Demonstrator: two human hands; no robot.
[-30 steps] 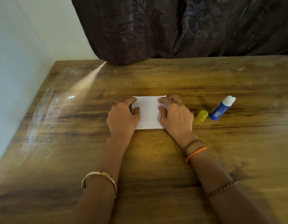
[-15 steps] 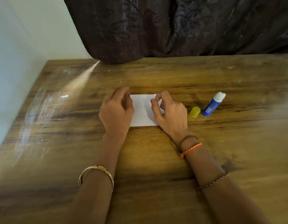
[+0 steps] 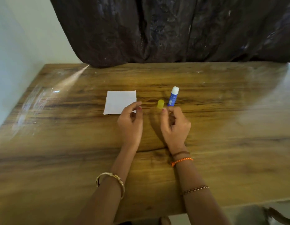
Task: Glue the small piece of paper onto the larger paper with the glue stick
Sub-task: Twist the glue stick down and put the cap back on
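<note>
2 loosely curled hands, left hand (image 3: 130, 125) overlapping paper (image 3: 119, 102) corner, right hand (image 3: 175, 127) beside glue stick (image 3: 173, 96), holding nothing

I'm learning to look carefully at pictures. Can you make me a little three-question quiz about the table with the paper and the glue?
1. True or false: the glue stick has its cap on.
2. What colour is the loose cap? A) red B) yellow C) green
3. Fill in: the white paper lies on the wooden ____.

Key:
1. False. Its white tip is bare, and the cap lies beside it.
2. B.
3. Table. The left hand overlaps the paper's near right corner, and the right hand is just short of the glue stick, holding nothing.
</note>
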